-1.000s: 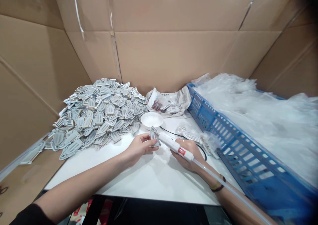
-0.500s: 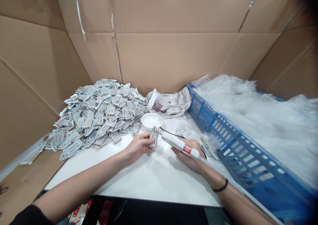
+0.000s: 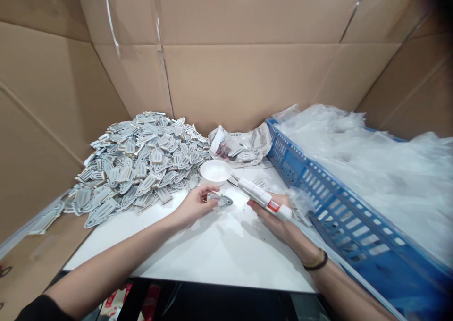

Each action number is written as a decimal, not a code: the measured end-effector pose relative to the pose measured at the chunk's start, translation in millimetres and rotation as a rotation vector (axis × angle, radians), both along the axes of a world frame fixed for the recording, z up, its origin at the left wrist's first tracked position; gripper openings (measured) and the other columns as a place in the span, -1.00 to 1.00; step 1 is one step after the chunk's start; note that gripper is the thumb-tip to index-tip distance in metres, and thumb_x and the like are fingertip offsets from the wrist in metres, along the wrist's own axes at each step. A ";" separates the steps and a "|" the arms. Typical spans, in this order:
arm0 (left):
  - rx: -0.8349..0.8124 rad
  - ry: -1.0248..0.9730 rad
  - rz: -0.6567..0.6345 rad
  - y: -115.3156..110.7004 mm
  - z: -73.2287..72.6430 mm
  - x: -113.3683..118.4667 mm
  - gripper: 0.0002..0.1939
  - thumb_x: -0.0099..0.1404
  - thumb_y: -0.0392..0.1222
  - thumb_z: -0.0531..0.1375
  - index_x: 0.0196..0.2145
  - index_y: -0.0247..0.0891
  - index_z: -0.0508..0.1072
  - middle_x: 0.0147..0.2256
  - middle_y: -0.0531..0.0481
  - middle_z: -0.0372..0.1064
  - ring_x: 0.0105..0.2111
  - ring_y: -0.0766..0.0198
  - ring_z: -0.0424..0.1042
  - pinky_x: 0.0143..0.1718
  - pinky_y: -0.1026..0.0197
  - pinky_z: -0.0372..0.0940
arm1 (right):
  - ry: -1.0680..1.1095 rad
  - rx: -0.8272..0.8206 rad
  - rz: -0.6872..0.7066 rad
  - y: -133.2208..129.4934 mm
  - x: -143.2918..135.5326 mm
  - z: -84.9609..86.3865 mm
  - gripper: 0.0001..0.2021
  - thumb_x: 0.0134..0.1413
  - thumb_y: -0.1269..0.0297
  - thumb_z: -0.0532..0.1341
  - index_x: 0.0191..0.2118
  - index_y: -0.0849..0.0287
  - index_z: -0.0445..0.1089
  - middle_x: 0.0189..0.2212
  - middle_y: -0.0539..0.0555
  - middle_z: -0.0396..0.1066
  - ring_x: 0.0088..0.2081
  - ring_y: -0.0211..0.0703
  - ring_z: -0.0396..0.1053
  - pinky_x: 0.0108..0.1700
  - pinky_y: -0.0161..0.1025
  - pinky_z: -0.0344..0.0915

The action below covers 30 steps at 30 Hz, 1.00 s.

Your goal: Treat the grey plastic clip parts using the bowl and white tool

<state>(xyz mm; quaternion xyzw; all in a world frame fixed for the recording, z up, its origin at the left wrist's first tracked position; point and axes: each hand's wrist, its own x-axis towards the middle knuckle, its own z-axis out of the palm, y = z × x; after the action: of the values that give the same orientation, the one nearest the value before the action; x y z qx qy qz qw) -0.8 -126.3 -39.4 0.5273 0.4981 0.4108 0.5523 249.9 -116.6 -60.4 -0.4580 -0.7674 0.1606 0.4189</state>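
My left hand (image 3: 198, 203) pinches a small grey slotted part (image 3: 222, 200) by its blunt end. The part lies nearly level above the white tabletop (image 3: 212, 250), its pointed end toward the right. My right hand (image 3: 274, 215) is wrapped round a white pen-shaped hand tool (image 3: 260, 194) with a red label and a thin metal tip. That tip points up and left, near the rim of a shallow white dish (image 3: 215, 171), apart from the grey part. I cannot make out the tool's exact kind.
A large heap of similar grey parts (image 3: 141, 160) rises on the left. Crumpled printed paper (image 3: 244, 146) lies behind the dish. A blue plastic crate (image 3: 336, 212) full of clear plastic bags (image 3: 371, 160) stands on the right. Cardboard walls (image 3: 247, 85) enclose the back and sides.
The grey part has turned from upright to nearly level, its point now facing right. The tool has drawn away from it, shifting slightly right.
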 end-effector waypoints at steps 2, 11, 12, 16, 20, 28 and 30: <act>-0.017 -0.023 0.036 2.7 1.8 -2.7 -0.47 -0.01 -0.20 0.42 -0.06 -0.32 0.45 -0.24 -0.07 0.49 -0.40 0.34 0.39 -0.47 0.36 0.21 | -0.008 0.016 -0.011 -0.5 -0.1 1.0 -0.65 0.15 0.09 0.20 -0.58 0.16 0.31 -0.66 -0.01 0.30 -0.61 -0.27 0.24 -0.52 -0.30 0.10; -0.008 -0.178 0.145 1.8 7.4 -3.6 -0.45 -0.09 -0.14 0.50 -0.17 -0.29 0.41 -0.28 -0.02 0.48 -0.39 0.31 0.49 -0.28 0.20 0.41 | -0.103 0.124 0.091 -1.5 -5.7 5.3 -0.65 0.20 0.15 0.15 -0.59 0.13 0.23 -0.66 -0.03 0.28 -0.61 -0.30 0.21 -0.51 -0.30 0.09; 0.006 -0.180 0.152 1.8 8.3 -3.5 -0.45 -0.09 -0.15 0.50 -0.16 -0.29 0.41 -0.29 -0.01 0.48 -0.39 0.30 0.49 -0.27 0.19 0.42 | -0.109 0.126 0.102 -1.6 -6.2 5.2 -0.65 0.21 0.15 0.14 -0.58 0.13 0.24 -0.65 -0.03 0.28 -0.61 -0.29 0.22 -0.50 -0.29 0.10; 0.024 -0.169 0.171 5.0 8.7 -5.5 -0.46 -0.07 -0.20 0.50 -0.15 -0.32 0.42 -0.33 -0.06 0.54 -0.40 0.30 0.49 -0.27 0.25 0.36 | -0.106 0.135 0.118 -2.3 -6.9 6.0 -0.64 0.23 0.15 0.13 -0.58 0.12 0.22 -0.66 -0.05 0.25 -0.62 -0.29 0.19 -0.50 -0.28 0.10; 0.043 -0.144 0.126 8.2 6.8 -7.8 -0.59 -0.04 -0.20 0.47 -0.23 -0.36 0.52 -0.27 -0.12 0.57 -0.34 0.28 0.49 -0.26 0.28 0.32 | -0.087 0.133 0.132 -3.7 -6.8 9.7 -0.64 0.22 0.18 0.14 -0.59 0.11 0.17 -0.68 -0.07 0.20 -0.65 -0.31 0.14 -0.53 -0.29 0.07; 0.089 -0.043 0.012 4.5 5.1 -6.4 -0.58 0.15 0.08 0.35 -0.18 -0.29 0.48 -0.25 -0.08 0.50 -0.33 0.27 0.49 -0.37 0.29 0.37 | -0.091 0.114 0.144 -3.4 -6.2 7.6 -0.69 0.19 0.24 0.16 -0.57 0.13 0.18 -0.67 -0.07 0.21 -0.64 -0.31 0.17 -0.53 -0.29 0.07; 0.091 -0.051 0.004 4.8 2.3 -6.6 -0.52 0.17 0.15 0.32 -0.13 -0.26 0.41 -0.32 -0.03 0.47 -0.39 0.26 0.50 -0.42 0.26 0.41 | -0.105 0.095 0.141 -3.3 -6.2 7.5 -0.69 0.19 0.23 0.16 -0.57 0.13 0.19 -0.66 -0.06 0.23 -0.63 -0.30 0.20 -0.52 -0.29 0.08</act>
<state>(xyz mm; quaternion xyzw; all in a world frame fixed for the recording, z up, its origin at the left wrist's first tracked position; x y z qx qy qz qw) -7.4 -121.5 -37.0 0.5402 0.4659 0.4475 0.5393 243.7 -119.9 -52.9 -0.3901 -0.8255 0.1288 0.3870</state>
